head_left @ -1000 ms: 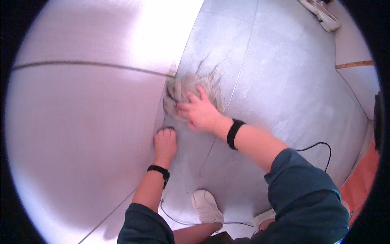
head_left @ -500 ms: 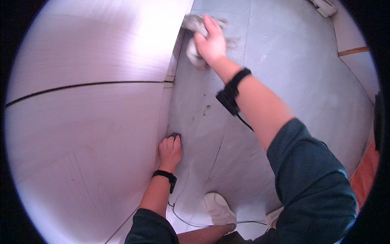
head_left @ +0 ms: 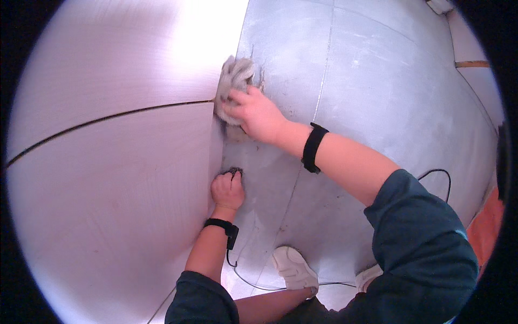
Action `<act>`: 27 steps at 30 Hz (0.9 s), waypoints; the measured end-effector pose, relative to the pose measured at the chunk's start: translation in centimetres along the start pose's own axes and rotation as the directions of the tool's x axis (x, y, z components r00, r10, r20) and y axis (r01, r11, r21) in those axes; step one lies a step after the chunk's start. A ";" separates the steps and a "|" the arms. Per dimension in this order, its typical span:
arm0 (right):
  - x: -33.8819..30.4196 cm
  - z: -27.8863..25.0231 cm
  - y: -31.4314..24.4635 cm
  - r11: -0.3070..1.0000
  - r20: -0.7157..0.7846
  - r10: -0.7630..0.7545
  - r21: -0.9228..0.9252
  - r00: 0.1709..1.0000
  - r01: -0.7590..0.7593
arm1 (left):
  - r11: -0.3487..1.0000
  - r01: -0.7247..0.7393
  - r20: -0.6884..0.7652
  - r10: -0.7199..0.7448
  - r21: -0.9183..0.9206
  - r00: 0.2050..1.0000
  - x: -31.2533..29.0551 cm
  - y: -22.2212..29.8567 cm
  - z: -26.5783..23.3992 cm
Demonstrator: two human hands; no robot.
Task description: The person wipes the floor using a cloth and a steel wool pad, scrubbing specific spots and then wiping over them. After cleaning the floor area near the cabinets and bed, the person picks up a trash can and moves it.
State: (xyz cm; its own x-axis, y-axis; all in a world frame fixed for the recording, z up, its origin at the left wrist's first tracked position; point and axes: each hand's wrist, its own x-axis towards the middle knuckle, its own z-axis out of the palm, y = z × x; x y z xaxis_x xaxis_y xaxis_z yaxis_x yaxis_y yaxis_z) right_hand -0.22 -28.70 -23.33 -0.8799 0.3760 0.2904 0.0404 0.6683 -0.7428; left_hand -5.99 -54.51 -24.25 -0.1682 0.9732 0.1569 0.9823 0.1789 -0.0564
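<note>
My right hand [head_left: 256, 115] is closed on a crumpled grey-beige cleaning rag [head_left: 236, 81]. The rag presses against the lower edge of the pale wood-grain cabinet front [head_left: 135, 156], beside its dark seam, and lies partly on the grey floor [head_left: 367, 102]. Closer to me, my left hand [head_left: 227, 190] is a fist on the floor along the foot of the same cabinet. A dark, mesh-like scouring pad [head_left: 234, 171] pokes out past its fingers; most of it is hidden under the hand.
Dirt specks and scuffs mark the floor near the rag. My white shoe [head_left: 294, 270] stands close behind the left hand, with a black cable [head_left: 259, 286] running past it. Pale panels [head_left: 472, 40] rise at the far right, and something orange [head_left: 483, 232] lies at the right edge.
My right hand has drawn the rag nearer and to the left, from the open floor against the cabinet edge. The left hand has moved slightly forward, still closed on the pad.
</note>
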 end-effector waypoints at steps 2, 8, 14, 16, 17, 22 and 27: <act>-0.2 -2.2 -0.7 0.998 0.091 -0.057 -0.018 0.994 0.059 | 1.000 0.002 0.006 -0.002 -0.009 1.000 1.2 0.0 -0.9; -5.1 -5.3 -3.8 0.985 0.552 -0.141 0.164 0.822 0.059 | 0.999 0.026 0.096 -0.029 0.027 0.995 0.5 -0.2 -1.2; -6.6 -12.7 -2.6 0.749 0.150 0.163 0.624 0.975 -0.221 | 1.000 0.025 0.058 -0.024 -0.011 0.998 0.2 0.3 -1.1; -6.5 -16.0 -2.0 0.778 0.083 0.227 0.584 0.970 -0.232 | 1.000 0.019 0.018 -0.019 0.005 1.000 0.0 0.4 -0.7; -6.3 -17.4 -1.9 0.777 0.087 0.220 0.586 0.972 -0.229 | 1.000 0.004 -0.012 -0.003 0.030 1.000 -0.1 0.4 -0.7; -5.2 -20.3 -0.5 0.992 0.011 0.109 -0.070 0.994 -0.108 | 1.000 0.006 -0.001 -0.006 0.014 1.000 0.3 0.4 -1.0; -4.5 -15.1 2.1 0.818 -0.253 0.125 -0.521 0.959 -0.244 | 1.000 -0.016 -0.031 0.017 0.009 0.999 -0.5 -0.4 0.0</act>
State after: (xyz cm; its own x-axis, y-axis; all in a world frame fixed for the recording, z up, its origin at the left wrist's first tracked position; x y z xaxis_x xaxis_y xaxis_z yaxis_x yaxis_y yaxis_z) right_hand 10.96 -19.28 -17.13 -0.7194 0.6066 0.3385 0.4941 0.7894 -0.3644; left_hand -6.31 -55.08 -24.29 -0.1492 0.9711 0.1865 0.9841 0.1642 -0.0679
